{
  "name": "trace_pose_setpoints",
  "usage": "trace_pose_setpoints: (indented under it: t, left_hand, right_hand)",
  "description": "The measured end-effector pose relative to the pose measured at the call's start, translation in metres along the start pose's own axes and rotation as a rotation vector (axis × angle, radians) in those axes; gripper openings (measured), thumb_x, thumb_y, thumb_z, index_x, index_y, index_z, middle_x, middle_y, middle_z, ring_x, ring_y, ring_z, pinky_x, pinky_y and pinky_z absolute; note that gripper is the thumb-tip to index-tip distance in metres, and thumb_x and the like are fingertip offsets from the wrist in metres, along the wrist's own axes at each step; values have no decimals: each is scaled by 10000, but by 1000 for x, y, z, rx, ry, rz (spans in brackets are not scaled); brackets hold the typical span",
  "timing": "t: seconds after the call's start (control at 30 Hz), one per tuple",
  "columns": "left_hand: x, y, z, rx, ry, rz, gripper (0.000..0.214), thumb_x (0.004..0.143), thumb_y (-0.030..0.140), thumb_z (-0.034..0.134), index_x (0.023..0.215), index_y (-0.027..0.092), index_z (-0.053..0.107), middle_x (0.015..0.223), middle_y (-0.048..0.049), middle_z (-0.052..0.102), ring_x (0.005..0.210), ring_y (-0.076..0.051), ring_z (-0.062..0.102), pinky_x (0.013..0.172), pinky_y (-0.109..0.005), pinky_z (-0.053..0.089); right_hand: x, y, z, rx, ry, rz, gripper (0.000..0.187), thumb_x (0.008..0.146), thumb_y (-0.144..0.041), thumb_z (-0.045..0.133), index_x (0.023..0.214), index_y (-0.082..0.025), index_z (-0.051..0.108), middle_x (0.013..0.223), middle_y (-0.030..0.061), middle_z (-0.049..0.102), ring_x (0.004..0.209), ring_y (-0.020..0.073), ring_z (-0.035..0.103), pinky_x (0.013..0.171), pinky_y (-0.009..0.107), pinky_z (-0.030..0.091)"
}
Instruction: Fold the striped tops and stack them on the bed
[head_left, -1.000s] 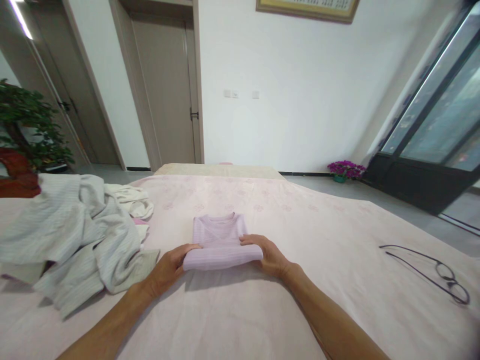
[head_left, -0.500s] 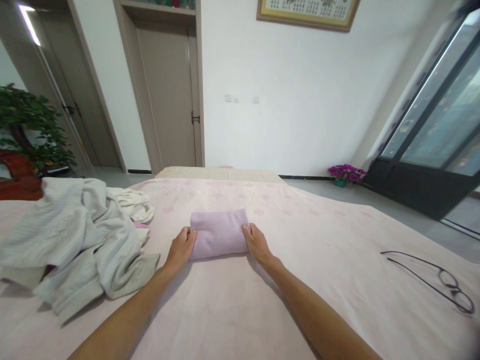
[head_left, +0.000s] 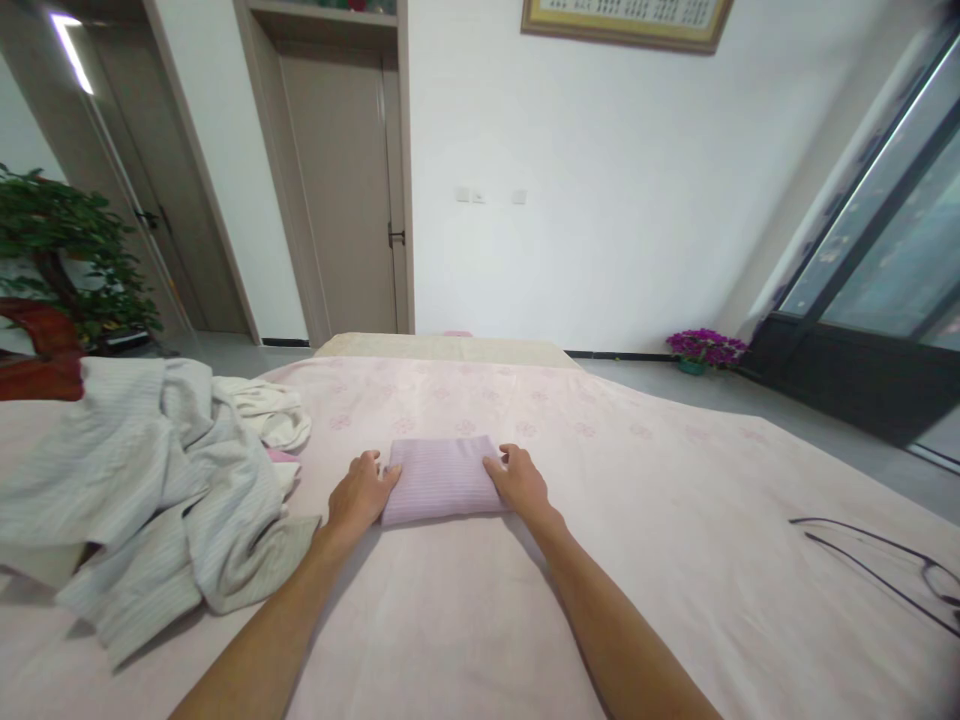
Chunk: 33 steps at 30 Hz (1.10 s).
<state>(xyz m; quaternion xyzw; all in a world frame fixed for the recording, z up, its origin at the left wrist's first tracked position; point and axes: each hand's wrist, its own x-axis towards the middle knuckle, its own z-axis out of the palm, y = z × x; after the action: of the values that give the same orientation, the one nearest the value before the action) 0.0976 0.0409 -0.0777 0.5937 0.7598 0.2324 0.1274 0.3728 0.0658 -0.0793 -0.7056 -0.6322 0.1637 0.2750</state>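
While reaching over the pink sheet [head_left: 465,630], has a folded lilac garment [head_left: 444,483] lying flat between six and seven o'clock from the middle of the view, with left hand [head_left: 361,492] at its nine o'clock edge and right hand [head_left: 523,483] at its three. Lays one thumb over each short edge, index fingers spread loosely apart from the thumbs. Cannot tell, with the other fingers mostly hidden, whether clasping the ends or only resting against them. Leaves the long edges at twelve and six mostly uncovered.

Counting the clock from the garment, finds tight room at nine: just past left hand, a heap of grey clothes [head_left: 172,480], with one cuff meeting the outline of left wrist; cannot tell whether touching. Has a cream cloth [head_left: 274,410] at ten, beside the heap. Gets far more room toward three, with a broad stretch of sheet between right hand and eyeglasses [head_left: 930,575], temples unfolded. Meets the sheet's far edge at twelve, well beyond the garment, with a beige surface [head_left: 442,346] behind. Follows a slanting side edge from one toward three, with grey floor [head_left: 637,371] beyond.
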Motion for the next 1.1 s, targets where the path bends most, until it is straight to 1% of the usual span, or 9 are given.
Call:
trace_pose_setpoints:
  t: [0.23, 0.37, 0.47, 0.53, 0.7, 0.77, 0.83, 0.97, 1.1]
  left_hand:
    - [17, -10, 5, -491, -157, -94, 783, 681, 518, 720, 1304, 93, 505, 1179, -190, 675, 1068, -314, 645, 782, -325, 460]
    - [9, -4, -3, -675, -258, -71, 667, 651, 499, 744, 1152, 76, 622, 999, -168, 721, 809, -260, 676, 614, -300, 440]
    - [3, 3, -17, -804, -346, -30, 531, 628, 447, 752, 1017, 92, 687, 827, -98, 711, 620, -181, 594, 545, -275, 371]
    - [2, 8, -27, -833, -301, 48, 456, 619, 387, 752, 979, 113, 694, 792, -55, 694, 626, -162, 572, 571, -266, 380]
    - [4, 9, -37, -638, 110, 412, 270, 663, 217, 653, 931, 193, 671, 895, -16, 648, 809, -176, 591, 696, -260, 454]
    - [2, 2, -31, -507, 162, 564, 267, 693, 149, 577, 932, 216, 675, 961, -26, 627, 879, -178, 591, 716, -254, 457]
    - [-1, -8, -21, -415, 81, 654, 326, 696, 86, 507, 930, 229, 683, 971, -29, 625, 913, -177, 598, 745, -260, 464]
    - [-3, -26, -8, -399, -57, 638, 407, 631, 24, 411, 863, 221, 680, 953, -26, 658, 954, -175, 631, 865, -288, 472]
    - [-1, -30, -15, -471, -22, 340, 332, 709, 109, 432, 930, 207, 660, 970, -42, 705, 839, -179, 680, 722, -265, 496]
  right_hand:
    - [15, 3, -12, 214, -203, 91, 726, 757, -456, 688, 1370, -112, 507, 1190, 160, 667, 1092, 279, 627, 863, 327, 463]
    - [11, 3, -23, 451, -326, 109, 472, 694, -371, 707, 1092, -122, 661, 955, 109, 702, 826, 207, 645, 646, 263, 445]
    - [9, 2, -31, 567, -481, 33, 243, 685, -327, 656, 841, -141, 668, 644, 4, 598, 536, 112, 478, 484, 232, 306]
    - [10, -2, -36, 639, -422, -70, 225, 668, -301, 649, 842, -158, 650, 643, -22, 566, 518, 96, 427, 468, 224, 281]
    - [11, -4, -37, 554, 106, -419, 312, 687, -251, 665, 986, -194, 598, 924, 22, 616, 744, 144, 552, 645, 247, 445]
    - [6, 5, -33, 421, 151, -563, 266, 735, -223, 622, 1000, -210, 600, 974, 34, 609, 826, 162, 568, 712, 261, 458]
    - [0, 17, -26, 308, 80, -642, 244, 755, -182, 575, 992, -229, 612, 973, 27, 612, 854, 165, 577, 743, 266, 457]
    - [-3, 40, -17, 259, -26, -641, 337, 708, -95, 492, 979, -237, 632, 948, 12, 640, 869, 163, 600, 782, 274, 465]
    - [4, 45, -15, 333, 73, -434, 374, 660, -71, 416, 928, -212, 635, 886, 15, 671, 807, 153, 626, 767, 276, 486]
